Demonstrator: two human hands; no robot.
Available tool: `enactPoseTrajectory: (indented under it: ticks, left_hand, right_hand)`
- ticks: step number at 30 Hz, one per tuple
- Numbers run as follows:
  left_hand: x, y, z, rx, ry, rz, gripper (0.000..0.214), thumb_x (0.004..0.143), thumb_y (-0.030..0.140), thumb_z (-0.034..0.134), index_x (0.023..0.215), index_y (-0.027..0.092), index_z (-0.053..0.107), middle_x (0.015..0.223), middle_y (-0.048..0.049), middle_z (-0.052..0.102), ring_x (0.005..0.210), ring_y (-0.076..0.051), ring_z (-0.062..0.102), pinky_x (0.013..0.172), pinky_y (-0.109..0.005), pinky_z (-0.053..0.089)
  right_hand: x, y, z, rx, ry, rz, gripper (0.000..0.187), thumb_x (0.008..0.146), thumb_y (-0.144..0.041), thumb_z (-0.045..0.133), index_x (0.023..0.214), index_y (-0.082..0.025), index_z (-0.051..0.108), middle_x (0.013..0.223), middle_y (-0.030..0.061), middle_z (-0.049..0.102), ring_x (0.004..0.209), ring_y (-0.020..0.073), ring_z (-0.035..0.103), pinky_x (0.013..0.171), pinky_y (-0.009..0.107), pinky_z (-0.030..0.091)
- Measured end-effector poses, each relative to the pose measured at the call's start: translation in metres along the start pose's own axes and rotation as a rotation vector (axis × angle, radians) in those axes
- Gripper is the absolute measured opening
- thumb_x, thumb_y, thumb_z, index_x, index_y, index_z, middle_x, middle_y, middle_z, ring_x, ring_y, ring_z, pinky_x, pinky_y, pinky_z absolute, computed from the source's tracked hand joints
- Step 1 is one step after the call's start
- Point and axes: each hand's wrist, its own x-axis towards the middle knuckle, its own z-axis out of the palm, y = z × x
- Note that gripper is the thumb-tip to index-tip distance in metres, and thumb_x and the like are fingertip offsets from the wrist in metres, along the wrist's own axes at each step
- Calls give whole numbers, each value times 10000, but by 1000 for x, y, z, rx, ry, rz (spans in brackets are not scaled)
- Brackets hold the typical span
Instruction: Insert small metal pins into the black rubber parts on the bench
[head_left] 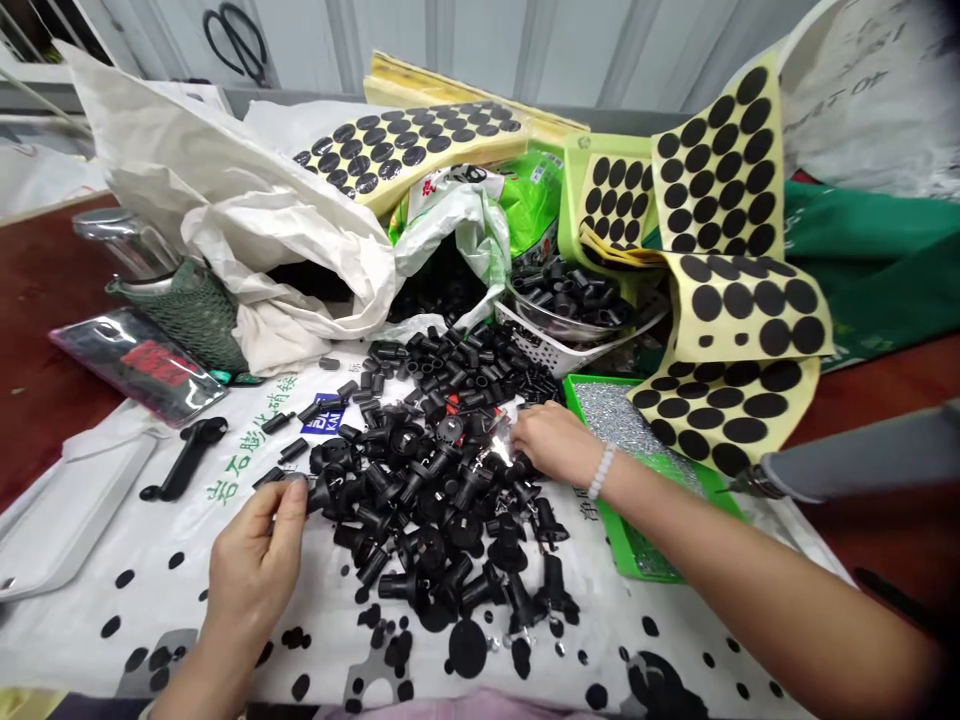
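A heap of black plastic parts (pixel 427 490), round-flanged pieces with short stems, is spread over a white printed sack (pixel 225 540). My left hand (pixel 251 555) is closed at the heap's left edge, thumb and fingers pinching a black plastic part (pixel 318 492) that is partly hidden. Over the heap's right side, my right hand (pixel 556 443) reaches in with curled fingers; what they hold, if anything, is hidden. Small black tubes (pixel 480 355) lie behind the flanged pieces. Beside my right wrist is a green tray (pixel 622 545) of small silvery pieces.
An electric screwdriver (pixel 757 480) juts in from the right. Sheets of black round stickers (pixel 720 170) stand behind the tray. A clear bowl of tubes (pixel 570 320), open white bags (pixel 292 230), a phone (pixel 139 365) and a black handle-shaped piece (pixel 184 460) surround the heap.
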Motion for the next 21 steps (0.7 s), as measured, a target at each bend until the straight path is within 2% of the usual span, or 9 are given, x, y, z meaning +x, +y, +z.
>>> enactPoseTrajectory:
  ticks: [5,10,13,17,19,21]
  left_hand:
    - [0,-1,2,-40,-8,2,264,803,416,465,731,187,575,565,30,545,515,-116,501,503,-200,410]
    - [-1,-3,4,-83,-3,59,257,842,380,450,750,168,561,593,17,535,558,-127,518,540,-215,414]
    - [1,-1,5,-40,-6,85,267,867,351,421,712,166,536,606,11,519,576,-125,499,562,-224,407]
    - [6,7,9,-7,-9,112,275,874,346,417,695,167,526,635,3,528,616,-132,502,598,-239,412]
    - [9,12,10,-3,-3,130,279,879,344,411,699,166,529,647,-5,539,634,-140,513,623,-256,420]
    - [12,16,11,-2,5,154,272,878,339,416,712,165,541,665,-13,556,664,-153,528,671,-284,430]
  right_hand:
    - [6,0,0,15,-98,22,288,877,-320,511,1111,-153,522,1104,70,551,931,178,568,789,384,486]
    - [8,-7,3,19,-94,19,257,880,-332,505,1053,-147,547,1035,57,578,873,156,580,766,359,490]
    - [6,-10,1,21,-37,3,184,873,-293,506,858,-129,589,833,28,614,747,136,586,730,337,467]
    - [-5,-3,-8,32,118,30,223,802,-183,463,590,-165,528,624,63,594,605,190,560,666,369,395]
    - [-13,4,-11,68,191,60,212,786,-208,440,586,-185,505,599,65,577,562,203,540,622,377,385]
    - [-21,10,-11,127,236,74,180,802,-259,414,689,-195,540,610,52,578,529,188,533,561,345,400]
